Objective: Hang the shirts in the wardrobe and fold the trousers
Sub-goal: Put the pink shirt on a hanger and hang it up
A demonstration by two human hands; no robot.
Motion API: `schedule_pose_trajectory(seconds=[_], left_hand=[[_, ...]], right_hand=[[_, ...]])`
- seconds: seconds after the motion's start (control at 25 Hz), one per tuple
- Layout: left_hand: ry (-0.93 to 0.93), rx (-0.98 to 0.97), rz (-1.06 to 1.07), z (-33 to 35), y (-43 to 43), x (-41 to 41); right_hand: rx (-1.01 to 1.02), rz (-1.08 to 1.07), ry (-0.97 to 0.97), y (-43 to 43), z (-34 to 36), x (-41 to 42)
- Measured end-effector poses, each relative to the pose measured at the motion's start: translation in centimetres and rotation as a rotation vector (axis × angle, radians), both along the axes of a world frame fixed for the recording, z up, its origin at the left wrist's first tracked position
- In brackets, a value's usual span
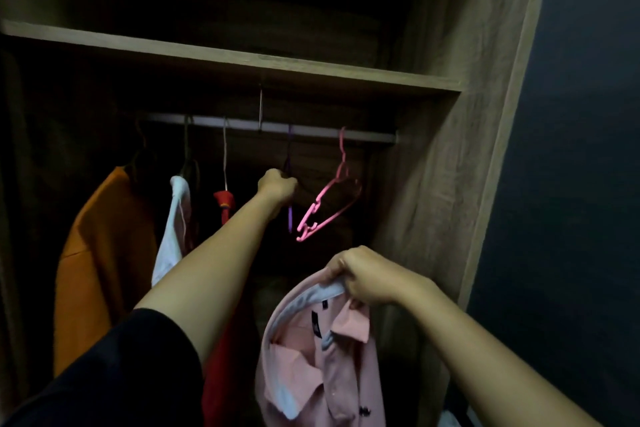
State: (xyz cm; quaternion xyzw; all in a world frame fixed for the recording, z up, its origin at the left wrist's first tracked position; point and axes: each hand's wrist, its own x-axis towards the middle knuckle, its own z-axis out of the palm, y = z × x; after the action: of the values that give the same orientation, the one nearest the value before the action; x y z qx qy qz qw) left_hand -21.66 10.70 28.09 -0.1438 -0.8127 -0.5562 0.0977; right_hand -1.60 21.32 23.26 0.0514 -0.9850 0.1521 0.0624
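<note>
A black sleeve point(104, 374) fills the lower left corner, and the bare left forearm runs up from it into the wardrobe point(450, 166). Low and right of centre, the right hand point(367, 277) pinches the pink shirt point(311, 374) by its white-lined collar, fingers curled round the fabric. The shirt hangs loosely below the hand, in front of the wardrobe opening and not on any hanger. Its collar is spread open, with a dark label showing inside and dark buttons near the bottom edge.

Further in, the left hand point(277, 187) is closed in a fist round a purple hanger point(290, 218). The hanger's stem shows above the hand, running up to the rail point(363, 136), and its lower end sticks out below. Just to the right, an empty pink hanger point(332, 198) hangs from the same rail, tilted, apart from the hand.

To the left along the rail hang three garments: a red one point(225, 208) nearest the forearm, then a white one point(173, 236), then a large orange one point(100, 253). The forearm partly hides the red and white ones.

A wooden shelf point(242, 59) runs across above the rail, and the space over it is too dark to make out. A dark wall point(571, 184) stands beyond the wardrobe's right side panel.
</note>
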Motion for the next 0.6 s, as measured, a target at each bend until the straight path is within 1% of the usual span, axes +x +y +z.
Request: schedule_pose_trajectory(seconds=[0.08,0.2,0.36,0.48,0.6], left_hand=[[0.063,-0.024,0.076,0.6,0.3,0.6],[0.099,-0.035,0.136,0.9,0.0,1.1],[0.161,-0.053,0.117,0.3,-1.1,1.6],[0.176,0.026,0.096,-0.9,-2.8,3.5],[0.208,0.051,0.126,-2.9,-5.8,6.3]], right_hand=[[-0.014,-0.002,0.017,0.7,-0.5,-0.3],[-0.026,0.026,0.040,1.0,-1.1,-1.0],[-0.024,0.064,0.083,0.4,-1.1,-1.7],[-0.018,0.062,0.084,-0.2,-1.2,-1.8],[-0.012,0.071,0.082,-1.7,-1.4,-1.3]])
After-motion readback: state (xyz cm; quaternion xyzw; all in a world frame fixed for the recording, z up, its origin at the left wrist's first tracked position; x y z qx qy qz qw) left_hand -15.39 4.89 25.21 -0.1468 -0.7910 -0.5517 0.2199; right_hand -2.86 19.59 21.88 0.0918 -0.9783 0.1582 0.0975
